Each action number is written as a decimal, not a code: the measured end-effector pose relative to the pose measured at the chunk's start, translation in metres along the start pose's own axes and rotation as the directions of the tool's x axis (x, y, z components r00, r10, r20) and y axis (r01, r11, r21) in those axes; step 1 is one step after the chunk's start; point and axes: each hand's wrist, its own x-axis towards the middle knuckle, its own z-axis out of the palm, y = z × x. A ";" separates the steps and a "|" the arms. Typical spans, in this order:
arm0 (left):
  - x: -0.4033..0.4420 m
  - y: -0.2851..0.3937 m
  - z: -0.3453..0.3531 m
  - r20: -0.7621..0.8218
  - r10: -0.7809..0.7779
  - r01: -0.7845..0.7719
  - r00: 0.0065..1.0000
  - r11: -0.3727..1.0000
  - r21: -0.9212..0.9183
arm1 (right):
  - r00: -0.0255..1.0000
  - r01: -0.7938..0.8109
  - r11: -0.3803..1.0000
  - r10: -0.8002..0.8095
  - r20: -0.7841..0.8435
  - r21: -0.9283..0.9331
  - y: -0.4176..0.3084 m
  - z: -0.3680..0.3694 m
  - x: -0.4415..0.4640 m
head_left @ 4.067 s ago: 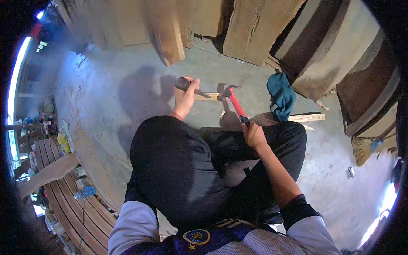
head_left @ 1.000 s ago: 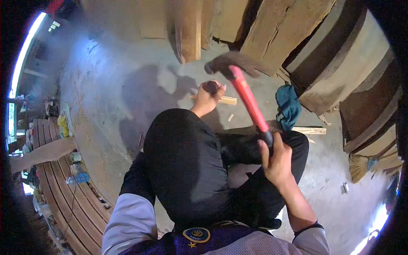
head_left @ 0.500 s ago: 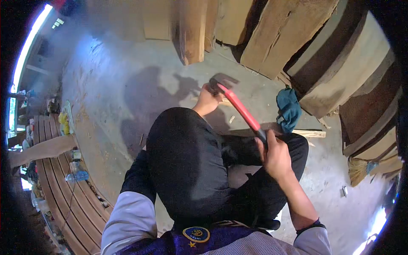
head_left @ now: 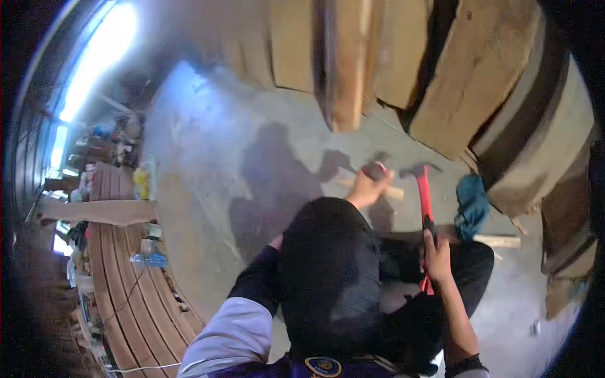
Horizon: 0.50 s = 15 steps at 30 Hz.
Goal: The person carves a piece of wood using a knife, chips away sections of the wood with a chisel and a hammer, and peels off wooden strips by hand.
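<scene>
My right hand (head_left: 437,257) is wrapped around the black grip of a red-shafted claw hammer (head_left: 426,195). The hammer points away from me, its dark head (head_left: 420,169) a little right of my left hand and apart from it. Beyond my raised knee, my left hand (head_left: 367,191) is closed near the floor around something small and dark (head_left: 373,170), too blurred to name. A pale wooden stick (head_left: 394,193) shows beside that hand. Black trousers (head_left: 331,264) cover my bent legs, and the left forearm is partly hidden behind the knee.
Large wooden slabs (head_left: 476,69) stand along the far and right sides. A teal cloth (head_left: 472,205) lies right of the hammer, near a wood strip (head_left: 498,240). At left is a slatted wooden bench (head_left: 126,290) with a plank (head_left: 101,211) across it and a plastic bottle (head_left: 149,259).
The hammer head has moved from over my left hand to its right, and the shaft now stands straighter. My left hand stays closed. The whole view has shifted as the head turned left.
</scene>
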 end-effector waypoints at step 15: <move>0.001 0.021 0.000 0.089 0.003 -0.009 0.996 0.998 0.061 | 0.996 -0.075 0.990 0.068 0.061 0.124 0.124 0.009 0.069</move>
